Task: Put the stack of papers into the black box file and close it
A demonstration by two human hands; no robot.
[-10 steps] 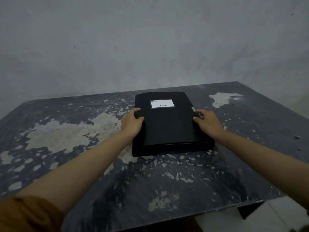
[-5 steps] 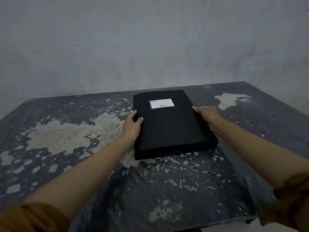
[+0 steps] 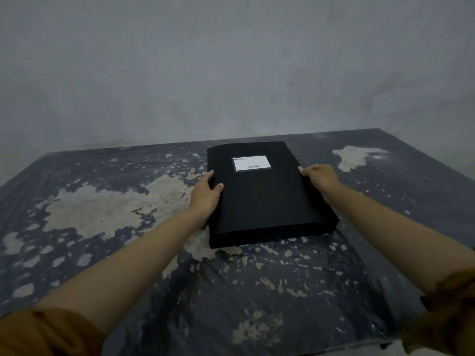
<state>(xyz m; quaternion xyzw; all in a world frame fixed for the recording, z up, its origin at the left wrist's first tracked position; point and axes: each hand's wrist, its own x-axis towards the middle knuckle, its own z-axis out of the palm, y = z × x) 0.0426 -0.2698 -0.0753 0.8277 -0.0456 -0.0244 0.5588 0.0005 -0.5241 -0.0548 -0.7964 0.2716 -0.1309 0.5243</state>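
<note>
The black box file [image 3: 267, 194] lies flat and closed on the table, a white label [image 3: 252, 163] on its lid. My left hand [image 3: 205, 195] grips its left edge, thumb on the lid and fingers down the side. My right hand [image 3: 320, 177] holds the right edge, fingertips at a small pale tab [image 3: 300, 168] on that side. No papers are visible; whatever is in the box is hidden by the lid.
The table [image 3: 128, 253] has a dark, worn top with pale peeled patches. A bare grey wall [image 3: 231, 73] stands right behind its far edge. The table's front edge runs along the lower right, with light floor beyond.
My right hand slid from the middle of the right edge farther back to the tab. My left hand moved a little farther along the left edge. The view shifted slightly.
</note>
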